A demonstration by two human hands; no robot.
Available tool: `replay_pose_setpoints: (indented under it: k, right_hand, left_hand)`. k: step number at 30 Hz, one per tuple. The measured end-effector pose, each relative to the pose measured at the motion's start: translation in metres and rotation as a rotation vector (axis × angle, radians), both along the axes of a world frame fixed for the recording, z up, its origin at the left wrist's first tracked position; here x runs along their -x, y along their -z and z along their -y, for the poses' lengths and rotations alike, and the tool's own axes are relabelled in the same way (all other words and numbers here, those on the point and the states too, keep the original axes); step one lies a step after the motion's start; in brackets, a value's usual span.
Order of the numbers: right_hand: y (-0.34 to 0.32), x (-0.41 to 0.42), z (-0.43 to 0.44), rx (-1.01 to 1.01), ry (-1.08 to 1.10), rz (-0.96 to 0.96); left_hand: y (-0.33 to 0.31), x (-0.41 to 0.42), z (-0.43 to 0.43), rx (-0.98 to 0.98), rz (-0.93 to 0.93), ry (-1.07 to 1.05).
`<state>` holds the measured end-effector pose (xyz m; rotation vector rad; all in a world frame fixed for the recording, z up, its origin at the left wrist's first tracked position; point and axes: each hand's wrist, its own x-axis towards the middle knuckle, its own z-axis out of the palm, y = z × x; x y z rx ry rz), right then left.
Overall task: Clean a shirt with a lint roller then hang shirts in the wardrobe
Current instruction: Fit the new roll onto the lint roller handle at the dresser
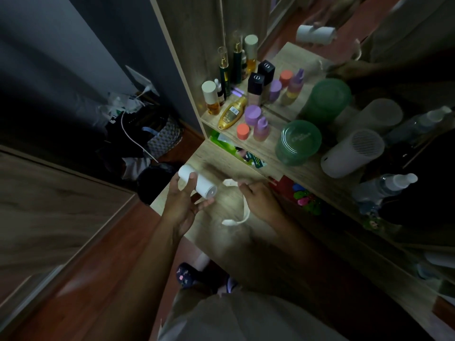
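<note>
My left hand (183, 203) grips a white lint roll (198, 182), a short cylinder lying sideways above the wooden dressing table (221, 217). My right hand (261, 200) pinches a white curved handle piece (242, 212) near its top end. The handle bends down below that hand and stands apart from the roll. A mirror behind the table reflects the white roll (316, 33). No shirt or wardrobe interior can be made out.
Perfume and lotion bottles (236, 94) crowd the shelf at the back, with a green jar (299, 142), a white cylindrical device (352, 152) and a spray bottle (384, 187) to the right. Bags and a cable (147, 134) lie on the floor to the left.
</note>
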<state>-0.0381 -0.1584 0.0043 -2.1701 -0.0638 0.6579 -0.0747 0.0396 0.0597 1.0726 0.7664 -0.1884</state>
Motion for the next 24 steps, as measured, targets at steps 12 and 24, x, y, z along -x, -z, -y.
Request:
replay_pose_setpoints:
  k: [12,24]
  right_hand:
    - [-0.026,-0.027,-0.011,-0.080,0.037,0.441]
    - [-0.028,-0.033,-0.011,-0.103,0.045,0.416]
  left_hand:
    - [-0.015,0.006,0.003,-0.011,0.058,0.242]
    - [-0.020,0.005,0.007,0.001,0.104,0.349]
